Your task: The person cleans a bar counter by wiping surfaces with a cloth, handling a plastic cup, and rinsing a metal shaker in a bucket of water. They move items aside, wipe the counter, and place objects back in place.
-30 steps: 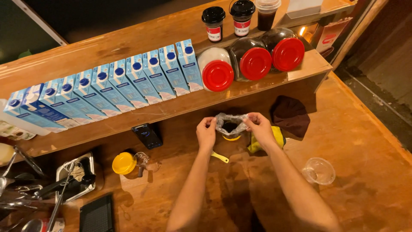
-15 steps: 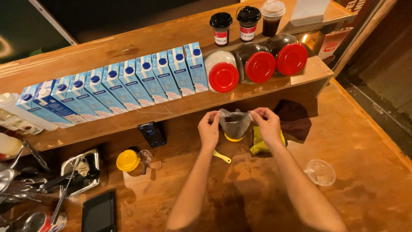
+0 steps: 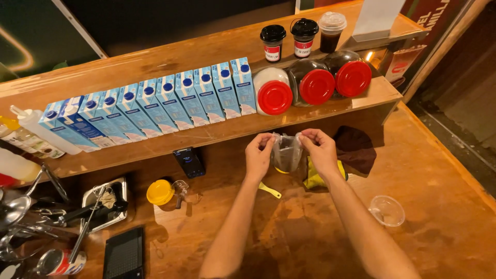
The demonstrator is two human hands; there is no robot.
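Both hands up over the wooden counter [image 3: 289, 232], just below the front edge of the shelf [image 3: 217, 135]. Left hand [image 3: 260, 155] pinching one side of a small clear plastic bag [image 3: 287, 153], right hand [image 3: 321, 151] pinching the other, fingertips clamped on the top edge, mouth of the bag stretched between them. Bag hanging upright in the air, just above a yellow scoop [image 3: 270, 190] lying on the counter. Yellow cloth [image 3: 313, 179] under the right wrist, dark cloth [image 3: 355, 148] just beyond it. Clear plastic lid [image 3: 387, 210] well off to the right. On the shelf, a row of blue and white cartons [image 3: 155, 106], then three big jars with red lids [image 3: 316, 86] lying on their sides. Black phone [image 3: 189, 161] to the left of the hands, near a small yellow-lidded container [image 3: 160, 191].
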